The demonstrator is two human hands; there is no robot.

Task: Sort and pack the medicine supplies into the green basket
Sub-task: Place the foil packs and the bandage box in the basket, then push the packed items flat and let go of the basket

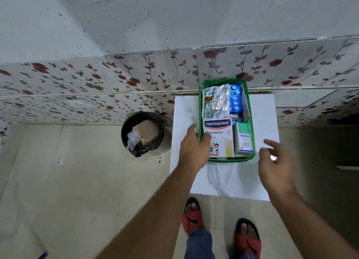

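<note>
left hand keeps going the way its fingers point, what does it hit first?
Most likely the green basket: the left hand points up-right at its left wall, thumb already over the Hansaplast box. Height above the rim is unclear, so it may meet the box first.

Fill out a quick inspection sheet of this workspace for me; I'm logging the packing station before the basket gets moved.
Surface: white marble-patterned table, bare around the basket.
Job's things: green basket holds the Hansaplast box, Optibex box, foil blister strips and blue blister pack.
Clutter: nothing seen on the table.
Grippers: left hand at the basket's left rim, thumb over the Hansaplast box; right hand open, apart from the basket, blurred.
Cables: nothing seen.
Surroundings: black bin with paper waste on the floor; floral-tiled wall.
</note>
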